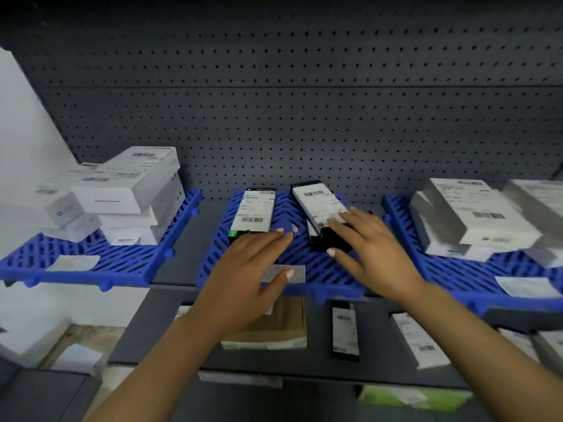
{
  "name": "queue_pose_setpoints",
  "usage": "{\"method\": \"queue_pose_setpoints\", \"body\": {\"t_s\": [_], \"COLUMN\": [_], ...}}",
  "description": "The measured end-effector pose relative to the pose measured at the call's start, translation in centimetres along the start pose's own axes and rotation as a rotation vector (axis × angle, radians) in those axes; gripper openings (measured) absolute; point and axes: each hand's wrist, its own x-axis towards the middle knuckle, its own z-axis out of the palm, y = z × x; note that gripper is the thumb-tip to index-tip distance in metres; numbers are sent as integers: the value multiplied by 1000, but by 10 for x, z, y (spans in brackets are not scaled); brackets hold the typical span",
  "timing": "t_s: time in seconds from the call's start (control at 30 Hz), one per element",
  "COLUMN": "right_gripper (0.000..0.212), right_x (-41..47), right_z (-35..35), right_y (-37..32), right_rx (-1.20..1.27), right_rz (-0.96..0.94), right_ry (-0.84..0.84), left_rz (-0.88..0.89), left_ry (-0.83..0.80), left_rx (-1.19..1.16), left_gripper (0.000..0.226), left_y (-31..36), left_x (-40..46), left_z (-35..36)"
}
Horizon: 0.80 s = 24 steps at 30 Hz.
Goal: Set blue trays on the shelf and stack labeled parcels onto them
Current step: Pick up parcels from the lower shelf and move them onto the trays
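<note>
Three blue slatted trays lie side by side on the grey shelf: a left tray (91, 263), a middle tray (307, 254) and a right tray (463, 269). On the middle tray lie two black parcels with white labels, one at the left (254, 210) and one at the right (320, 205). My right hand (368, 251) rests on the near end of the right parcel, fingers spread and nearly straight. My left hand (249, 269) hovers flat over the tray just in front of the left parcel, fingers extended. A small paper label (297, 274) lies on the tray's front edge.
White boxes are stacked on the left tray (128, 196) and on the right tray (469, 214). A lower grey shelf (152, 330) holds a brown parcel (286, 327), a black parcel (344, 330) and white labeled parcels (417, 339). Grey pegboard (304, 117) backs the shelf.
</note>
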Motion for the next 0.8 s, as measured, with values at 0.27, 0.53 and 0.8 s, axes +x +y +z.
{"method": "queue_pose_setpoints", "body": {"t_s": [0.27,0.53,0.8], "right_gripper": [41,43,47], "right_x": [-131,-252,-380], "right_z": [-41,-71,-127], "right_y": [-14,2,45], "right_rx": [-98,-163,-224], "right_rz": [-42,210,421], "right_ry": [-24,-74,-95], "left_rz": [224,486,578], "left_ry": [-91,-280,-419], "left_rx": [-153,-150,-123], "left_gripper": [54,54,59], "left_y": [55,146,276], "left_x": [-6,-4,-1], "left_z": [38,100,165]}}
